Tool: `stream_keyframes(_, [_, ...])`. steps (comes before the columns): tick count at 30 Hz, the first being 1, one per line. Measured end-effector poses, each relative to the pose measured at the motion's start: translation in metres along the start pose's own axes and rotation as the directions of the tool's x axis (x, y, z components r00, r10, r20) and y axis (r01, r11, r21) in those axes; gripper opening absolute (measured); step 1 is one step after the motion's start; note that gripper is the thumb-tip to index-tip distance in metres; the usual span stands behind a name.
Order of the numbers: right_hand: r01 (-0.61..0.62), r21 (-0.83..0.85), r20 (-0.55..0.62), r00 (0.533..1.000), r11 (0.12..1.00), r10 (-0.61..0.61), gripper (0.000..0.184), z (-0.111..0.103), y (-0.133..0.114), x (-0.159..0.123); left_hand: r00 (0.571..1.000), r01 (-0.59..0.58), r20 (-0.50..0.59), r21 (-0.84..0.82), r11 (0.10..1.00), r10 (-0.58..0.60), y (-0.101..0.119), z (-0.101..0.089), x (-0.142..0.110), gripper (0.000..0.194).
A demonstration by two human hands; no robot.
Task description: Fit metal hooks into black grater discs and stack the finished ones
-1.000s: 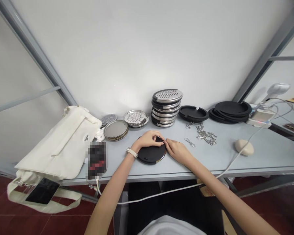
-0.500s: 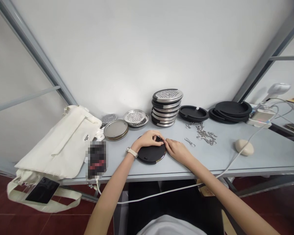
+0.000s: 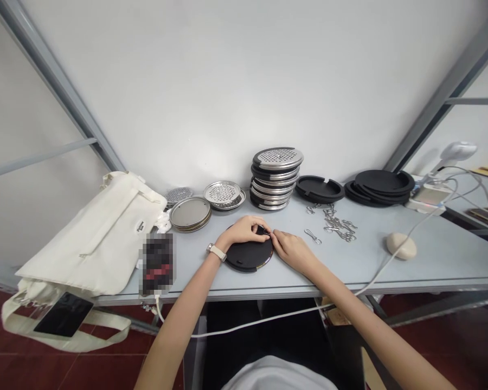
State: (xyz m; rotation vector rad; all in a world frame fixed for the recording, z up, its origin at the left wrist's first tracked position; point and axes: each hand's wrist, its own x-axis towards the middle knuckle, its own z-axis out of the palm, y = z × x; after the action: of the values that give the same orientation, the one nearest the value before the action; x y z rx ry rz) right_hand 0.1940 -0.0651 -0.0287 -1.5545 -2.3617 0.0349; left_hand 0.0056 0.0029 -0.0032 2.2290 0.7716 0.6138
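Observation:
In front of me on the grey table lies a black round disc (image 3: 248,255), with a thin shiny strip along its right rim. My left hand (image 3: 247,229) arches over its far side, thumb and fingertips pinched together near the upper right rim. Against that same spot, my right hand (image 3: 290,246) presses its closed thumb and fingers on the rim. Whatever small part sits between the fingertips is too small and covered to make out. A metal spring hook (image 3: 313,236) lies right of my right hand, and a loose pile of such hooks (image 3: 338,225) is farther off.
Behind the disc stands a stack of perforated metal-and-black discs (image 3: 274,179). Left are perforated lids (image 3: 223,192) and plain metal discs (image 3: 190,212). Black round trays (image 3: 319,189) and stacked black discs (image 3: 380,187) sit right. A white bag (image 3: 93,238), pale mouse-like object (image 3: 401,246) and white cable (image 3: 268,322) are around.
Both hands keep their pinch at the disc's upper right rim, almost unmoved. The whole view has shifted slightly, so things appear a little farther left.

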Motion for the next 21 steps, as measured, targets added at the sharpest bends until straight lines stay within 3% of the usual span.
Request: stream_keyframes(21, [0.005,-0.006,0.004,1.0,1.0,-0.005,0.027,0.0012,0.0013,0.0002,1.0,-0.002,-0.009,0.02,1.0,0.003,0.0002,0.0002,0.0001,0.018])
